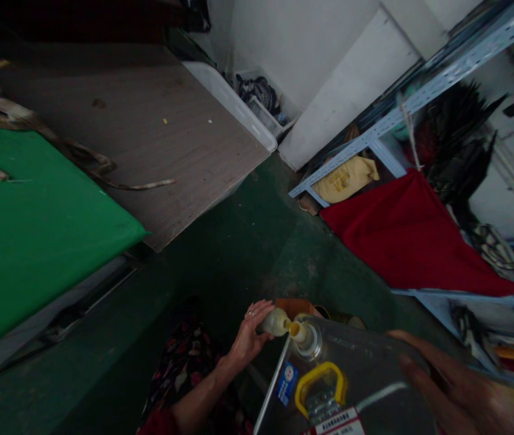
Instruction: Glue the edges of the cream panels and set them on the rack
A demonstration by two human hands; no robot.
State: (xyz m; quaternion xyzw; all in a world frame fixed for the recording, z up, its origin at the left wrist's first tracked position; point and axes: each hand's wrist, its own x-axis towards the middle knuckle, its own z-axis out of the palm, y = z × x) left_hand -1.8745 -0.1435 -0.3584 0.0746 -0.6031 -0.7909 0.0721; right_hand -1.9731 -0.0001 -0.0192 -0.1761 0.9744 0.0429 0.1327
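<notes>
A large grey metal can (360,356) is tilted at the lower right, with a pale spout, a yellow handle (299,391) and a blue label on its top. My right hand (451,380) grips the can's far side, the fingers blurred. My left hand (244,341), a ring on one finger, is closed round a small cloudy bottle (275,322). The bottle's mouth meets the can's spout (302,336), and yellowish liquid shows between them. Part of the bottle is hidden by my fingers.
A worktable (184,145) stands left, with a green cloth (39,241) and brown strips on it. Blue metal shelving (374,133) at right carries a red cloth (401,235) and a yellow sack (347,179). White bins (238,109) sit by the wall. An orange-brown box (295,306) is behind the bottle.
</notes>
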